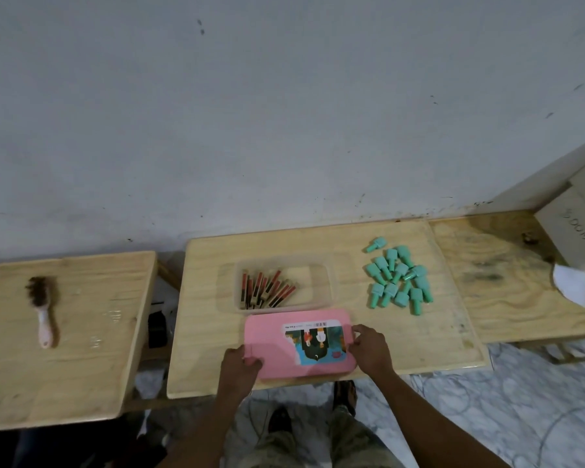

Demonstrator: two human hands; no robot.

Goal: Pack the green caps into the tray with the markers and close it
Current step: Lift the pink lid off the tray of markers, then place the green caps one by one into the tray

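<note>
A clear plastic tray [321, 300] sits open in the middle of the wooden table [210, 332], with several red and black markers [264, 290] lying in its left half. To its right, several green caps [399, 280] are scattered in a loose pile on the wood. In front of the tray lies a pink lid [271, 336] with a colourful sticker. My left hand [240, 364] grips the lid's near left corner. My right hand [368, 346] holds its right edge. The lid rests flat on the table, just touching the tray's near rim.
A second wooden table [81, 332] stands to the left with a brush [43, 309] on it. At the far right are a cardboard box [574, 228] and a white paper scrap [573, 287]. A grey wall rises behind. Marble floor and my feet show below.
</note>
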